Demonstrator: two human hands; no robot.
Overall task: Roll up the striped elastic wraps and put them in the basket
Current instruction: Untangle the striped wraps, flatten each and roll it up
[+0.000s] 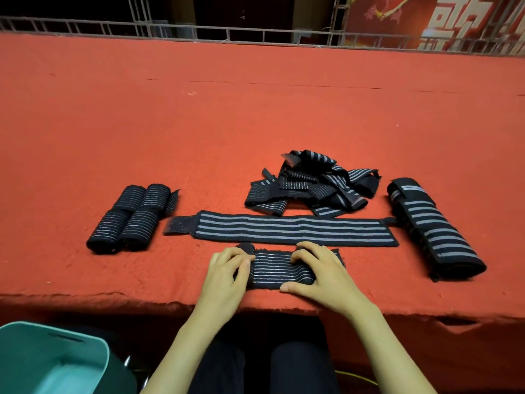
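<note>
Step in hand: rolling. Both hands press on a partly rolled wrap (279,270) at the near edge of the red surface (255,109).
Left hand (227,275): grip curled over the roll's left end, fingers on top.
Right hand (318,275): grip clasped over its right end, thumb along the near side.
Next move: I'd guess finish the roll tight, then carry it to the teal basket (51,362), which sits below the surface, left of the roll.
Finished small rolls (132,218): four, left of the roll.
Flat wrap (287,228): one, just behind it.
Loose heap (312,183): further back; count unclear.
Large roll (434,231): one, to the right.
</note>
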